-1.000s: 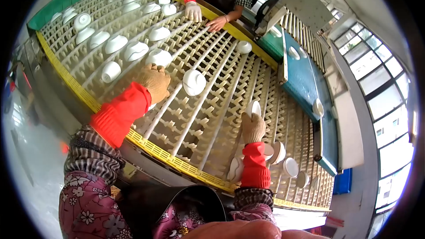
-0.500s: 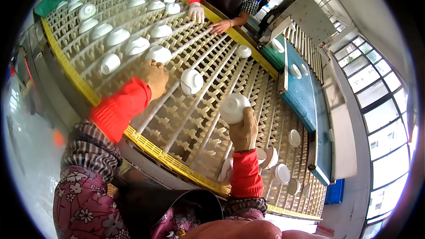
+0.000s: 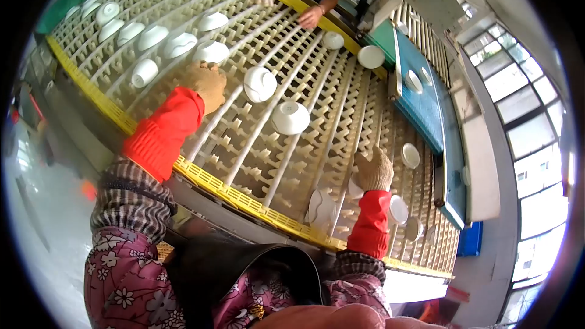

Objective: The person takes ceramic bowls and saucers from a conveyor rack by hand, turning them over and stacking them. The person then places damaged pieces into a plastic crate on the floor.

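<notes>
Many smooth, rounded white bowls [image 3: 290,118] rest on a pegged rack [image 3: 229,196].

The left arm [image 3: 163,131] is stretched forward, and the gloved left hand [image 3: 206,87] shows its back, bent at the knuckles. The right arm [image 3: 369,222] extends less far; its gloved right hand [image 3: 375,169] has the palm hidden.
</notes>
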Available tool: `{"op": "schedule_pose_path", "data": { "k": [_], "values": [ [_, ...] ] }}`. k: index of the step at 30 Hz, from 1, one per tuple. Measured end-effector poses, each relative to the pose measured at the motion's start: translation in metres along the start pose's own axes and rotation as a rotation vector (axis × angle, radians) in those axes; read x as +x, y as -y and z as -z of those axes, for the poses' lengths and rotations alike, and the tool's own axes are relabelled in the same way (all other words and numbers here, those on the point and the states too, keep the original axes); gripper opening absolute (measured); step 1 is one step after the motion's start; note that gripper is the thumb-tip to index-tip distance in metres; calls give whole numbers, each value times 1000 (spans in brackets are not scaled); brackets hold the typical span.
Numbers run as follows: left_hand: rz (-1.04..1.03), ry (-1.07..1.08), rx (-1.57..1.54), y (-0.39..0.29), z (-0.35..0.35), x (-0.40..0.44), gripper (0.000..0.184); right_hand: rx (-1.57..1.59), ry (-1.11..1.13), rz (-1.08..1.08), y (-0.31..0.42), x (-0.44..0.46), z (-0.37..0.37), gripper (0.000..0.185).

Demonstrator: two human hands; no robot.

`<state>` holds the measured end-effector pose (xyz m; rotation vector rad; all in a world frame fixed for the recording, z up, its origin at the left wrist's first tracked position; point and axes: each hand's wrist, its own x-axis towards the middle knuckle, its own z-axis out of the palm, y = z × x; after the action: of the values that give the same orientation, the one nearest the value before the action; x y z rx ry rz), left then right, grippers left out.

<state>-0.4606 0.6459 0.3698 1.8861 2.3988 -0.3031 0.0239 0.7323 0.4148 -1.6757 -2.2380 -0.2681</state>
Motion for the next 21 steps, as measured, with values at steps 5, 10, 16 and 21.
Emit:
{"op": "schedule_pose_path", "data": {
  "k": [5, 10, 16, 21],
  "values": [
    [2, -48, -98, -9, 12, -7, 42, -120, 42, -46, -44, -33, 18, 70],
    [-154, -188, -7, -41, 11, -14, 35, 229, 113, -339, -62, -61, 28, 54],
    [-1029, -665, -269, -150, 19, -83, 41, 155, 69, -485, -36, -58, 23, 60],
    [-1317, -817, -379, -220, 17, -117, 22, 449, -172, -121, -6, -51, 36, 57]
  ]
}}
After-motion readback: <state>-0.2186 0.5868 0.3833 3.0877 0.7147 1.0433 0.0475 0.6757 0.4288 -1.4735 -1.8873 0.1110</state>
